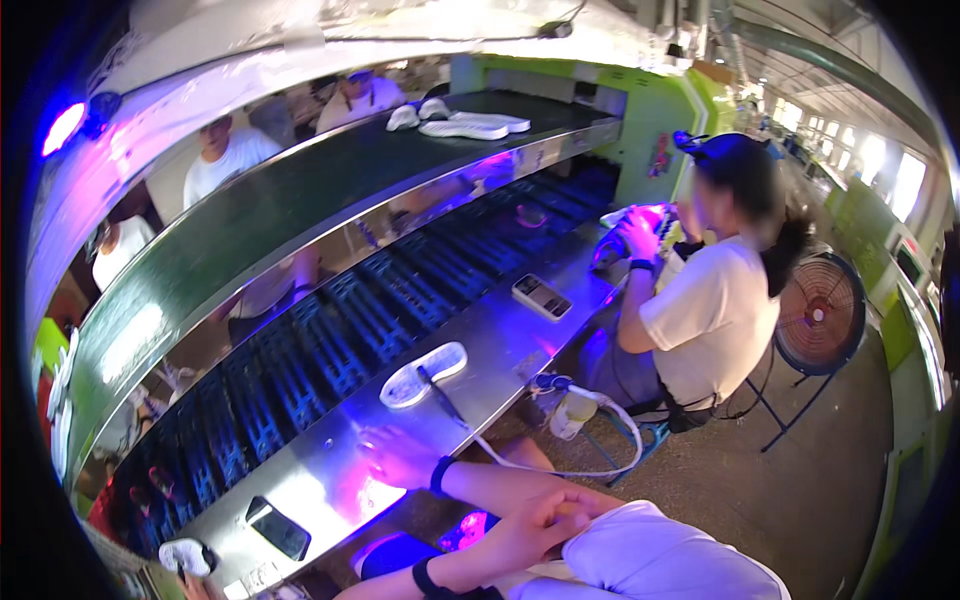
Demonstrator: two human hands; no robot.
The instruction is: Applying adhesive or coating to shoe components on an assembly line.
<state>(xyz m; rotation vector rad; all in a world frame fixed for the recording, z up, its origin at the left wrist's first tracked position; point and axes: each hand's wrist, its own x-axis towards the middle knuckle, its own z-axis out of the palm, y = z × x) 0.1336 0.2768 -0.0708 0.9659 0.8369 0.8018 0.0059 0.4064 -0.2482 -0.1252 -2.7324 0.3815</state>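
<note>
Atop a metal bench [500, 338], a white shoe sole [407, 384] is lying with a black tool [441, 397] across it, just beyond the right hand [398, 457], which is sitting empty, fingers loosely spread, at the bench's near edge; off the bench, the left hand [550, 515] is lying half-curled, its grip unclear.

Violet lamp [65, 129] glowing; white glare on bench [345, 488]; edges curved.

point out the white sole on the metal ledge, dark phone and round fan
White sole [404, 385], head view: its left part
Dark phone [281, 531], head view: its screen
Round fan [818, 315], head view: its hub
</note>
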